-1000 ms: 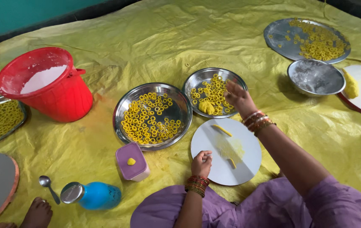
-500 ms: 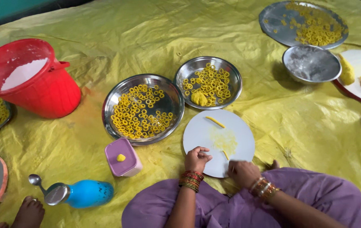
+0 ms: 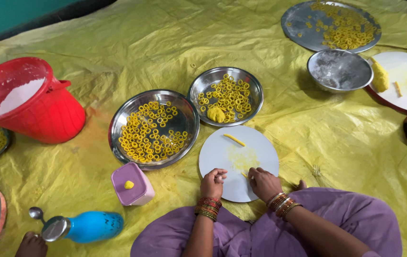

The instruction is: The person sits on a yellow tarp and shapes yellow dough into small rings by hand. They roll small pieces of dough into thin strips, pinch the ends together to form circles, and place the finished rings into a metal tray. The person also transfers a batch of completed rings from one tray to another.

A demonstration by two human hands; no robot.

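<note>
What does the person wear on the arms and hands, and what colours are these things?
Both forearms are bare, with no sleeves in view. The left wrist carries a stack of red and gold bangles. The right wrist carries several bangles in gold, red and a pale tone. The left hand and right hand wear no gloves; any rings are too small to tell.

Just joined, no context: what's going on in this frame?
A person seated on a yellow sheet has both hands on a white round board. The left hand and right hand work a small yellow dough piece at its near edge. A rolled dough strip lies farther up. Two steel plates beyond hold yellow dough rings.
</note>
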